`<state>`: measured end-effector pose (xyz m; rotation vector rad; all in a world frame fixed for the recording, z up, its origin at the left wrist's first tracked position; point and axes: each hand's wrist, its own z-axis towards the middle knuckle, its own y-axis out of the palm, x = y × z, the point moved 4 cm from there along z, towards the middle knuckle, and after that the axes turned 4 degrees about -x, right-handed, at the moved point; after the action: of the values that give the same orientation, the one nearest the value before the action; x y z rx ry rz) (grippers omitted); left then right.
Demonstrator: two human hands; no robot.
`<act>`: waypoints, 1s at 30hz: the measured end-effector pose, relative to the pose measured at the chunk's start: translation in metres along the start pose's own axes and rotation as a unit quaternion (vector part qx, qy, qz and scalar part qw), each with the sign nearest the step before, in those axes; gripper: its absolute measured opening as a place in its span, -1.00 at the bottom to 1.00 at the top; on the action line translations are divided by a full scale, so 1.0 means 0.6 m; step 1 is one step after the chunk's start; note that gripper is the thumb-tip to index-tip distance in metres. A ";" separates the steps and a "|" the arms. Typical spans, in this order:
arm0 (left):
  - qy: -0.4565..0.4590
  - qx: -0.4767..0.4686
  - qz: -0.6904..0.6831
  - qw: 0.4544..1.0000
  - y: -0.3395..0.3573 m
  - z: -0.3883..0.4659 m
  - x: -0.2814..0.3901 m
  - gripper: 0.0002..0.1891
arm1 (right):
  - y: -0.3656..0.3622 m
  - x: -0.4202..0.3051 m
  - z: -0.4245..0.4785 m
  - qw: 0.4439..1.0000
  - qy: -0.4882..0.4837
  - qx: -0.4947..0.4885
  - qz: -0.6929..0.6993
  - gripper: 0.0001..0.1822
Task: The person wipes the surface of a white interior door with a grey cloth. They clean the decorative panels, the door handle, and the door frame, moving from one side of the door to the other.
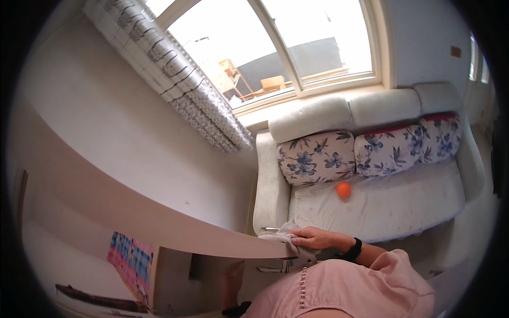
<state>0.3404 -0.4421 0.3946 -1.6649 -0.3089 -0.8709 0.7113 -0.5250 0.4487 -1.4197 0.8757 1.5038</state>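
My right hand (312,237) grips a pale cloth (284,234), pressed against the free edge of a light-coloured door (222,240). The cloth folds over this edge, between the two metal lever handles. One lever handle (269,229) shows on the far face, partly behind the cloth. On the near face, the other lever handle (274,268) sits just below the edge, close to my pink top. My left hand (235,274) is low in the shade on the near side of the door. It is dim and blurred, and its fingers are hard to make out.
Beyond the door stands a white sofa (381,214) with floral cushions (316,159) and an orange ball (343,190) on its seat. A patterned curtain (187,85) hangs beside the window (296,93). At lower left is a checked cloth (133,258).
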 end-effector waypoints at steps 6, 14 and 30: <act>0.064 -0.124 -0.030 0.990 0.083 -0.050 0.191 -0.69 | 0.005 0.013 -0.004 0.982 0.156 -0.090 0.055 -0.57; 0.178 -0.090 0.114 0.973 0.116 -0.068 0.229 -0.60 | 0.029 -0.003 0.006 0.989 0.080 -0.089 0.084 -0.65; 0.029 -0.086 0.225 0.970 0.104 -0.228 0.144 -0.50 | 0.176 -0.021 0.044 0.964 0.178 -0.166 -0.110 -0.67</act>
<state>0.3869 -0.6080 0.4149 -1.7692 0.1880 -0.6115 0.6031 -0.5422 0.4564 -2.0081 0.6634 1.2869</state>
